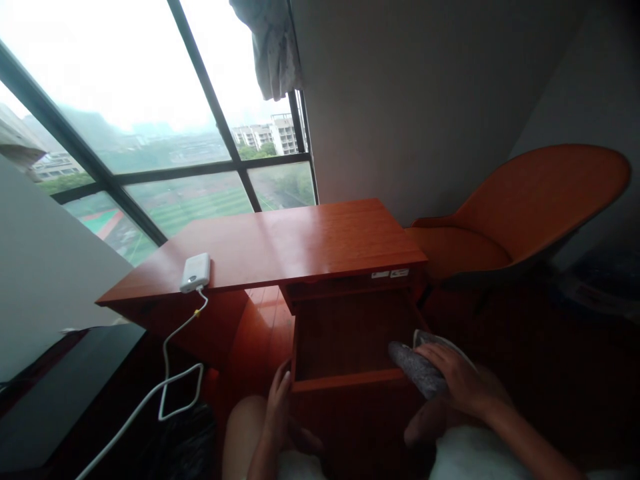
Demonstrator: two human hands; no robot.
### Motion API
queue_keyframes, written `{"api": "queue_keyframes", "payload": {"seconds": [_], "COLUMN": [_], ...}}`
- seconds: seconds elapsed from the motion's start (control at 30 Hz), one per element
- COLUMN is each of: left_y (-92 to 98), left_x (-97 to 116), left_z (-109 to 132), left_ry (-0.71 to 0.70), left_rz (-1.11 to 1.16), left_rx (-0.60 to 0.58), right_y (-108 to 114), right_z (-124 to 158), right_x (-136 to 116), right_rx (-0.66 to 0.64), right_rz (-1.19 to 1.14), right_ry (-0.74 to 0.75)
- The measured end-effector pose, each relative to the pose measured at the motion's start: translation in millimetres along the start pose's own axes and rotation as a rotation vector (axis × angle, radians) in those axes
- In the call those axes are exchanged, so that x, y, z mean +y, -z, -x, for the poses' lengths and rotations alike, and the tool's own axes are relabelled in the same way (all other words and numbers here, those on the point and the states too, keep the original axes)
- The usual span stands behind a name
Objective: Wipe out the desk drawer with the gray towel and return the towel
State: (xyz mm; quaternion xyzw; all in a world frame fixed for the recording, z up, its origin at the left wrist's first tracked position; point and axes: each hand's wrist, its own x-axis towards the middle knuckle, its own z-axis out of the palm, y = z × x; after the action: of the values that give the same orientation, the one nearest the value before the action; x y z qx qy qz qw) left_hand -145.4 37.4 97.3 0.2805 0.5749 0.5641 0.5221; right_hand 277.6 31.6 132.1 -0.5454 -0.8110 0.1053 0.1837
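A wooden drawer stands pulled out from the reddish-brown desk, and its inside looks bare. My left hand is at the drawer's left front corner, fingers closed against its outer side; part of the grip is hidden. Over the drawer's right front corner, my right hand holds a folded grey cloth with a pale edge. One end of the cloth hangs over the drawer's rim. My fingers press on the cloth from above, and the thumb side is partly out of sight.
On the desk's left front edge lies a white power bank, its white cable trailing down left. An orange chair stands right of the desk. Behind is a large window; a dark flat surface lies at lower left.
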Motion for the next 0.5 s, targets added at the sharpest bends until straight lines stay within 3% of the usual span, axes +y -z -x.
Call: {"api": "queue_keyframes", "payload": {"seconds": [0.1,0.3,0.5], "left_y": [-2.4,-5.6,-2.8], "left_x": [4,7,3], "left_z": [1,1,-1], "left_ry": [0.009,0.009,-0.009], "left_rz": [-0.005,0.038,0.034], "left_rx": [0.014,0.029,0.028], "right_y": [-5,-34,-51], "right_z": [1,0,-24], "right_x": [-4,-34,-97], "right_rx": [0.083,0.064,0.044], "right_rz": [0.011,0.045,-0.034], "right_ry": [-0.014,-0.094,-0.198]}}
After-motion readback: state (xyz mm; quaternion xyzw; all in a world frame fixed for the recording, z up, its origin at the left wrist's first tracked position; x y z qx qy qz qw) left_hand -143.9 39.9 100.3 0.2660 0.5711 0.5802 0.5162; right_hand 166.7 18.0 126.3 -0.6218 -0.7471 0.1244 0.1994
